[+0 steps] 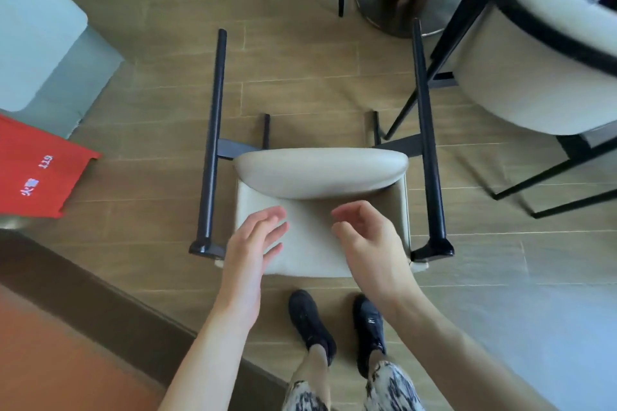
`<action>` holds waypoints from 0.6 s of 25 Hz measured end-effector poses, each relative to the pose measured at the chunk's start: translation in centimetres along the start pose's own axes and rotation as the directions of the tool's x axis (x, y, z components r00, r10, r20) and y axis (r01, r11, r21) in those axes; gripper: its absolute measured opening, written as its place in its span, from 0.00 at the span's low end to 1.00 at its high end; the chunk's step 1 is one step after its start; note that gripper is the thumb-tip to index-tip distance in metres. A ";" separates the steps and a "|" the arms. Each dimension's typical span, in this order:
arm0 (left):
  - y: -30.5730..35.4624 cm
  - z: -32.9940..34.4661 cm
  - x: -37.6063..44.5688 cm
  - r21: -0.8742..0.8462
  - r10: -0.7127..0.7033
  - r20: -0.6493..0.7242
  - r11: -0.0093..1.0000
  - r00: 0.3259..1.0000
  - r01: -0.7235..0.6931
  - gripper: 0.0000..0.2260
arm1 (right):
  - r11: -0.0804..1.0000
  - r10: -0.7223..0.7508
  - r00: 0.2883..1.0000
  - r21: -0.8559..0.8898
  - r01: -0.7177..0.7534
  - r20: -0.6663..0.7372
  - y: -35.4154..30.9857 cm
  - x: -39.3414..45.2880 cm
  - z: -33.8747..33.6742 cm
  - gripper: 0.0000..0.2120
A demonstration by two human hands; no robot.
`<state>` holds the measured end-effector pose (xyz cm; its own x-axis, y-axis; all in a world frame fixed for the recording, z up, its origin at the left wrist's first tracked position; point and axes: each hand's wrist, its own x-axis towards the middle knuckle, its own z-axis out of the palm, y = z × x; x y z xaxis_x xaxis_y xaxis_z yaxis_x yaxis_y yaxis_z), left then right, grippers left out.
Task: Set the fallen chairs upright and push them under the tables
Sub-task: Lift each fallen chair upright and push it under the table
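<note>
Both grips loose and empty, left hand (255,237) and right hand (365,237) over the fallen chair (320,173), legs pointing away.

White armchair (547,53) cut off at right edge.

Both hands, left hand (248,243) and right hand (370,237), hover above the fallen chair (320,170).

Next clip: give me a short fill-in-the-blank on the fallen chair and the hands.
1. The fallen chair lies on its ____.
2. Its dark legs point ____ from the person.
3. Both hands, left hand and right hand, hold ____.
4. The person's shoes are ____ in colour.

Missing words: back; away; nothing; black
</note>
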<state>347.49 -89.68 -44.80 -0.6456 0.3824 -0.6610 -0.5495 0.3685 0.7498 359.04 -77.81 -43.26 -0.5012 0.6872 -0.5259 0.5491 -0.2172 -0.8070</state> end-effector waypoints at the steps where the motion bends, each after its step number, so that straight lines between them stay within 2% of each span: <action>1: -0.9 -0.2 1.7 0.047 -0.011 0.011 0.999 1.000 0.010 0.10 | 0.999 0.020 1.000 -0.034 -0.020 -0.015 1.1 1.2 0.4 0.08; 5: -3.6 -0.6 7.4 0.185 -0.041 0.034 0.982 0.999 0.034 0.09 | 0.956 0.109 0.993 -0.268 -0.119 -0.052 6.3 6.2 0.2 0.13; 7: -5.2 -1.4 10.1 0.249 -0.042 0.033 0.968 0.999 0.032 0.08 | 0.885 0.190 0.981 -0.426 -0.185 -0.029 9.3 8.7 -0.1 0.17; 9: -7.3 -2.2 13.5 0.387 -0.020 0.028 0.922 0.999 0.008 0.07 | 0.793 0.291 0.956 -0.552 -0.256 -0.025 12.6 11.1 -0.5 0.21; 12: -10.7 -4.0 17.9 0.642 -0.011 -0.011 0.767 1.000 0.015 0.10 | 0.615 0.375 0.927 -0.739 -0.276 -0.034 17.2 13.7 -1.1 0.22; 15: -13.5 -5.9 21.1 0.805 -0.098 -0.057 0.584 0.994 0.104 0.18 | 0.435 0.394 0.918 -0.872 -0.227 -0.042 20.2 15.8 -1.8 0.22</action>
<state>338.19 -91.59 -68.69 -0.6176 0.2953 -0.7289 0.0384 0.9371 0.3471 363.43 -70.12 -67.37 -0.2154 0.5747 -0.7895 0.9353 0.3540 0.0025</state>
